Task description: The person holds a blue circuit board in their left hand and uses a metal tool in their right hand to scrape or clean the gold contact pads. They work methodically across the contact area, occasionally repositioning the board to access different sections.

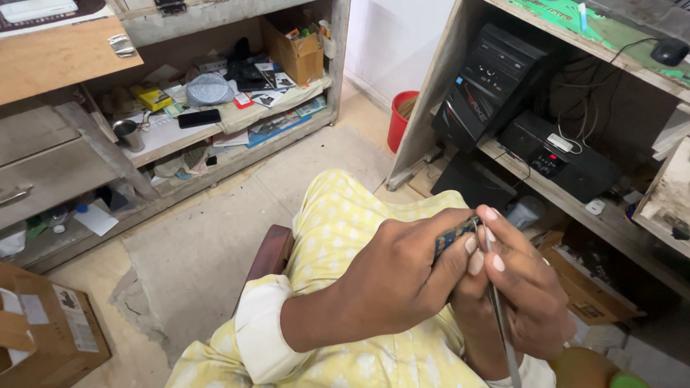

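Observation:
My left hand (pixel 399 276) is closed around a small blue circuit board (pixel 451 236), pinched between thumb and fingers above my lap. My right hand (pixel 528 287) grips thin metal tweezers (pixel 497 305) like a pen, their tip touching the board's upper edge near my left fingertips. Both hands touch each other over my yellow dotted trousers (pixel 338 215). Most of the board is hidden by my fingers.
A cluttered low shelf (pixel 215 136) with a black phone (pixel 199 118) and a cardboard box stands at left. A red bin (pixel 401 118) sits by the wall. At right a desk frame holds a black computer tower (pixel 489 82) and a black box (pixel 560 154). A cardboard carton (pixel 43 330) is at lower left.

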